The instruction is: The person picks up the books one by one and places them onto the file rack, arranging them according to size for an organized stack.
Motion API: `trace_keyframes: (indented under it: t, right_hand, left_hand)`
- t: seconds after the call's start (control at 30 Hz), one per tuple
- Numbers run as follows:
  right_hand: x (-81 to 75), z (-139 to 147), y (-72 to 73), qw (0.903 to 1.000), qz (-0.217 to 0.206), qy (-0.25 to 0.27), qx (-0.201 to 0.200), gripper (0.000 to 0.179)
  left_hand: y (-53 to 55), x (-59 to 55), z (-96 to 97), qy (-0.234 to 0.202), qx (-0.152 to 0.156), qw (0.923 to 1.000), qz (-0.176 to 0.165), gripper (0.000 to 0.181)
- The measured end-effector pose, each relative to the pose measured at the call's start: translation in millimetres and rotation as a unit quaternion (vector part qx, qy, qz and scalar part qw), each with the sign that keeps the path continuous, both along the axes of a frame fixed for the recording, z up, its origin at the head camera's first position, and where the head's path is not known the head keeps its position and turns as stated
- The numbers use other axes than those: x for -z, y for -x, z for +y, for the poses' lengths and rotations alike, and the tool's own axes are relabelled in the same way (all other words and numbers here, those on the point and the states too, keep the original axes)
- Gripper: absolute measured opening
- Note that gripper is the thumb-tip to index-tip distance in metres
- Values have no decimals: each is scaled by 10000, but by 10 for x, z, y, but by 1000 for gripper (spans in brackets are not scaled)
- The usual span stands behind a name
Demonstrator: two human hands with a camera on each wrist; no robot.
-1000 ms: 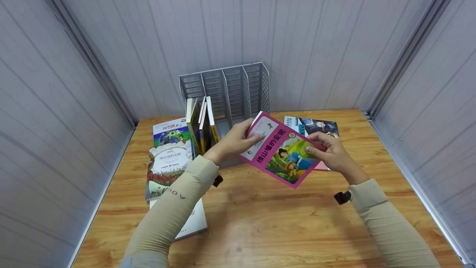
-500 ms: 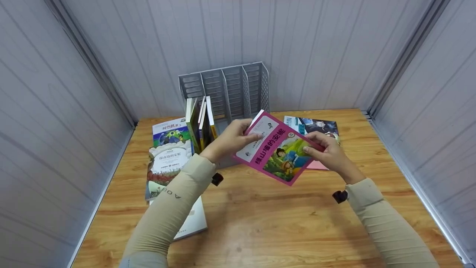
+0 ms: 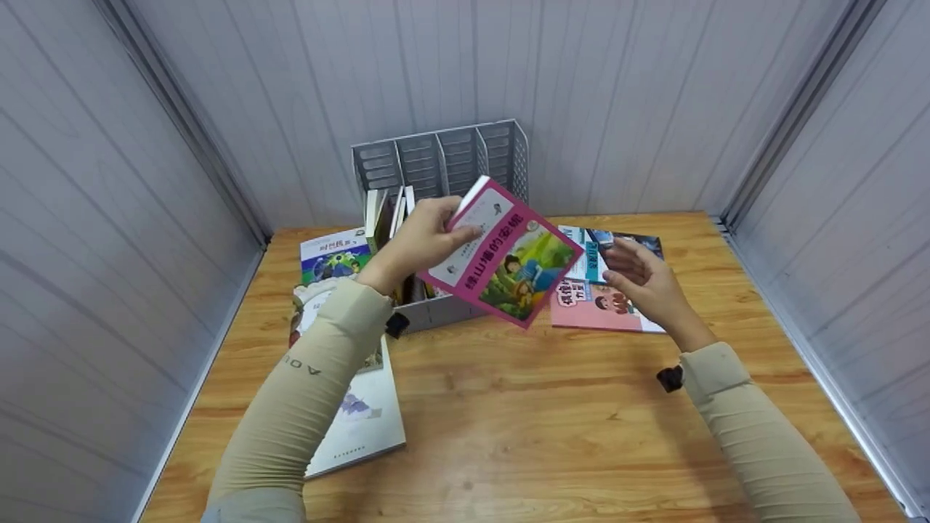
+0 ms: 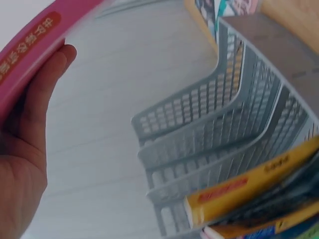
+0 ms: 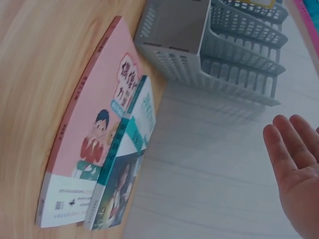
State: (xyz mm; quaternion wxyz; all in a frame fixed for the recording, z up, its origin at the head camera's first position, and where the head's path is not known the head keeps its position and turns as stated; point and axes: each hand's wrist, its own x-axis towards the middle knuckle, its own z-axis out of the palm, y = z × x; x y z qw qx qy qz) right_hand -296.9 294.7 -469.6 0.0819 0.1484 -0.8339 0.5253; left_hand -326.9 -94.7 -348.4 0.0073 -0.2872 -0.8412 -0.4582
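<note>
From my end of the link, the left hand [image 3: 415, 241] was the busy one: it pinched the magenta book [image 3: 501, 254] near one edge, thumb flat on the front cover, fingers running behind. A one-sided grip, and my guess was that it suited a thin book, leaving most of the cover uncovered. And where was that book? Up in the air, tilted, cover towards my head camera, just in front of the grey rack [image 3: 445, 316].

Over to the right hand [image 3: 647, 282]! It hung apart from the magenta book, fingers relaxed and side by side, palm bare, gripping nothing; with the left bearing the load, it hardly seemed needed.

Outward, then, to the rack. Standing books [image 3: 374, 219] filled its left part, a yellow-spined book [image 4: 237, 193] among them, kept on edge, I judged, by the dividers. Exactly which compartments they took I couldn't tell; the left hand blocked the view.

Right side of the desk [image 3: 523, 414]: the teal-and-white book [image 5: 124, 149] lay partly over the pink-covered book [image 5: 82, 137], flat and overlapped, likely to save room. Left side: a blue-and-green book [image 3: 333, 254], a frilly-framed cover [image 3: 309, 301] and a white book [image 3: 360, 425] lay in a row, the sleeve [image 3: 283, 407] hiding parts of the last two.
</note>
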Motion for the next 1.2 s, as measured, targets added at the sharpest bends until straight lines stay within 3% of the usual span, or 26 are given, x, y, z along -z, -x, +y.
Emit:
trace_keyframes:
  t: [0.23, 0.33, 0.6, 0.8, 1.0, 1.2]
  right_hand:
    - [173, 89, 102, 9978, -228, -551, 299, 64]
    - [254, 131, 142, 9953, -436, -778, 372, 65]
    - [489, 227, 245, 9810, -1027, -1565, 508, 66]
    - [657, 285, 278, 9607, -1322, -2378, 553, 67]
    - [775, 311, 291, 9515, -1577, -2609, 409, 62]
    - [880, 332, 291, 9379, -1969, -2841, 291, 65]
  left_hand:
    - [42, -170, -182, 124, -911, 9956, 190, 23]
    - [54, -218, -238, 213, -1308, 9911, 119, 24]
    - [62, -322, -333, 502, -1984, 9788, -27, 32]
    - [86, -329, -347, 769, -2521, 9644, 232, 33]
    - [149, -304, -315, 1061, -2945, 9491, 348, 37]
    - [251, -244, -241, 1323, -3156, 9377, 605, 21]
